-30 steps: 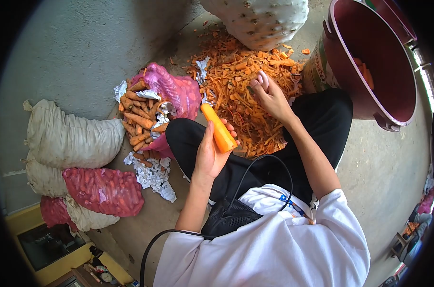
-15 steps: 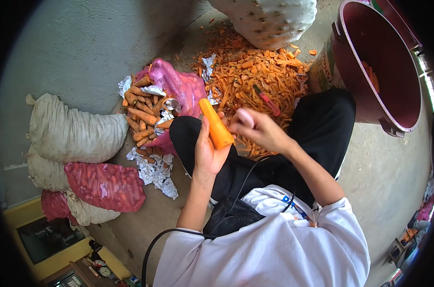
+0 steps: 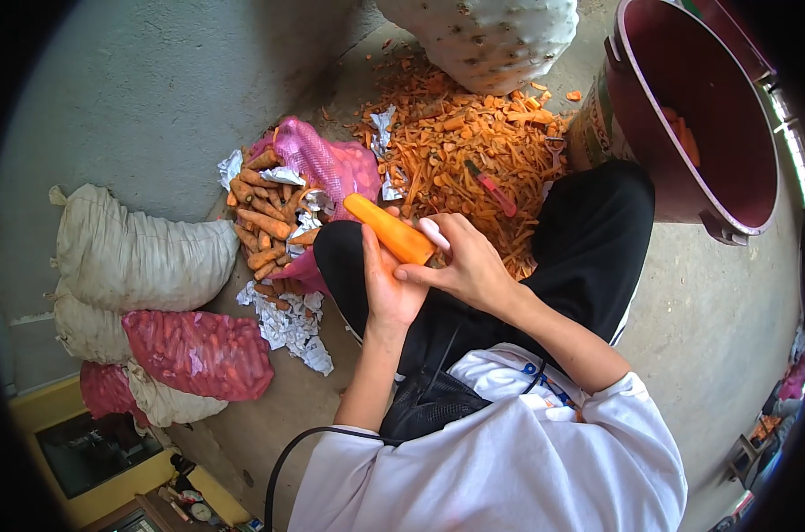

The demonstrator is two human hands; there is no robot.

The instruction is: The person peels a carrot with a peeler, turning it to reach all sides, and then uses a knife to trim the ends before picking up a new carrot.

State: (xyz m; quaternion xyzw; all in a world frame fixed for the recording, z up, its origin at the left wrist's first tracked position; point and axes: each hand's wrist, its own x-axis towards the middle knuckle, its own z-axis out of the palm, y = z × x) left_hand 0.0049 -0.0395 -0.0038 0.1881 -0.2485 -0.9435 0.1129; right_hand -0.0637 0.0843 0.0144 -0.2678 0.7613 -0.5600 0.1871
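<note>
A peeled orange carrot (image 3: pixel 391 228) lies slantwise across my left hand (image 3: pixel 394 288), whose fingers curl round it from below, with the thumb along its side. My right hand (image 3: pixel 470 264) is closed on a peeler (image 3: pixel 433 233); only its pale pink handle shows, and the blade is hidden. The right thumb and fingers are at the carrot's thick end. Beyond the hands, a heap of carrot peelings (image 3: pixel 473 133) covers the floor, with a pink-handled tool (image 3: pixel 497 195) lying on it. Unpeeled carrots (image 3: pixel 265 222) spill from a pink mesh sack (image 3: pixel 318 160) to the left.
A maroon tub (image 3: pixel 629 44) with a few peeled carrots (image 3: pixel 682 137) stands at the right. At the top is a bulging white sack (image 3: pixel 491 40). White sacks (image 3: pixel 145 248) and a red mesh sack of carrots (image 3: pixel 199 355) lie left. Crumpled paper (image 3: pixel 287 324) lies near my left knee.
The carrot has tilted further to the left in my left hand. My right hand has come in from being raised to the carrot's thick end, its thumb now against it.
</note>
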